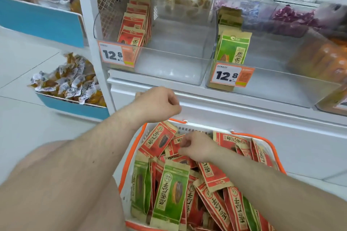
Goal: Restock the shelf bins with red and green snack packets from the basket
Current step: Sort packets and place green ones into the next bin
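At the far left, a blue tray [73, 108] is heaped with small crinkled wrappers, white and orange, with a shiny film surface. Next to it stands the white shelf frame [93, 47]. The left clear plastic bin [169, 69] has smooth, transparent walls and holds a short row of red packets [134, 30], flat paper sachets with kraft-brown borders, standing upright at its left side. On the front of this bin an orange and white price tag [117, 53] reads "12.8".

The left hand [156, 104] hovers above the basket's far rim, fingers curled together into a loose fist; nothing can be seen inside it. Below it sits the basket [131, 148], white perforated plastic with an orange rim and handles, full of flat packets lying in disorder. A green packet [170, 193] with a seed drawing and Chinese characters lies near the front. The right hand [197, 146] is down inside the basket, fingers pinched on a red packet in the basket [173, 145].

Further right, the second clear bin [281, 88] holds upright green packets [232, 48] at its left side, and its tag [231, 76] also reads "12.8".
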Available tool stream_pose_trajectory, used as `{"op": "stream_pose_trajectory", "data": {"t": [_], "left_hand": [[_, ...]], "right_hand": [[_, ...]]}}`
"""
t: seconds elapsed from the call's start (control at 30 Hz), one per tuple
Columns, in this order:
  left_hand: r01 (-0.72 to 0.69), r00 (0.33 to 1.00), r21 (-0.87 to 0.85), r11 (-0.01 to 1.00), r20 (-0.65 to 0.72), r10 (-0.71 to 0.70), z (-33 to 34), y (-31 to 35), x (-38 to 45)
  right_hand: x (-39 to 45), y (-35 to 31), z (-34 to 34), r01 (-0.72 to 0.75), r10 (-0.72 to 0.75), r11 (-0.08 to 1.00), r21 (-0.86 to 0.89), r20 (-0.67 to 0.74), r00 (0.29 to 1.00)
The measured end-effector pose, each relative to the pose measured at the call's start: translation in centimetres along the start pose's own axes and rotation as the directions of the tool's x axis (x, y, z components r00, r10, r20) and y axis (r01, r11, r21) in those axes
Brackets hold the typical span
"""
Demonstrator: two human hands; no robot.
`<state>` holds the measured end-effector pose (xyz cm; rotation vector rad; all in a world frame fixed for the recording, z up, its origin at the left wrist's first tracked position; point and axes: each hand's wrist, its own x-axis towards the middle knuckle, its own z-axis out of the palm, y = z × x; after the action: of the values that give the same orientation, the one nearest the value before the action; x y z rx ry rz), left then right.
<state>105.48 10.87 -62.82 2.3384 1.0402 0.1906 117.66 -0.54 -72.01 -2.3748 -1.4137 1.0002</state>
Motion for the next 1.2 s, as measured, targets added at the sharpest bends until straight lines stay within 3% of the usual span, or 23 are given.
{"op": "stream_pose_trajectory", "data": {"t": [0.13,0.4,0.57,0.7,0.8,0.93,1.07,1.13,1.2], "left_hand": [[-0.004,0.993,-0.032,0.999,0.115,0.008,0.8,-0.5,-0.2],[-0.013,0.985,-0.089,0.996,0.169,0.028,1.1,-0.1,-0.4],[-0.011,0.982,-0.134,0.991,0.187,0.036,1.2,0.3,-0.8],[0.014,0.985,-0.189,0.982,0.171,0.019,1.8,0.6,-0.9],[0.038,0.997,-0.224,0.974,0.074,-0.021,2.1,1.0,-0.6],[0.11,0.993,-0.155,0.982,-0.022,-0.115,2.2,1.8,-0.8],[0.351,0.924,-0.343,0.871,0.279,-0.263,2.9,2.3,-1.4],[0.475,0.865,-0.477,0.739,0.408,-0.293,3.5,2.2,-1.7],[0.492,0.868,-0.672,0.554,0.426,-0.254,4.4,2.2,-1.7]], "right_hand": [[0.5,-0.2,2.5,0.0,0.022,0.986,-0.168,0.133,0.991],[0.2,0.5,3.4,0.06,-0.036,0.974,-0.221,0.109,0.993],[-0.8,0.9,0.1,0.022,-0.007,0.99,-0.137,0.111,0.994],[-1.9,2.0,-3.9,-0.031,0.057,0.98,0.195,-0.128,0.99],[-3.0,2.7,-5.7,0.008,0.17,0.846,0.533,-0.284,0.944],[-3.8,3.2,-5.9,0.069,0.302,0.618,0.783,-0.318,0.899],[-4.5,2.3,-6.0,0.175,0.354,0.356,0.918,-0.306,0.884],[-5.1,1.6,-6.1,0.213,0.354,0.239,0.947,-0.289,0.889],[-5.6,1.2,-5.8,0.217,0.33,0.162,0.963,-0.26,0.908]]}}
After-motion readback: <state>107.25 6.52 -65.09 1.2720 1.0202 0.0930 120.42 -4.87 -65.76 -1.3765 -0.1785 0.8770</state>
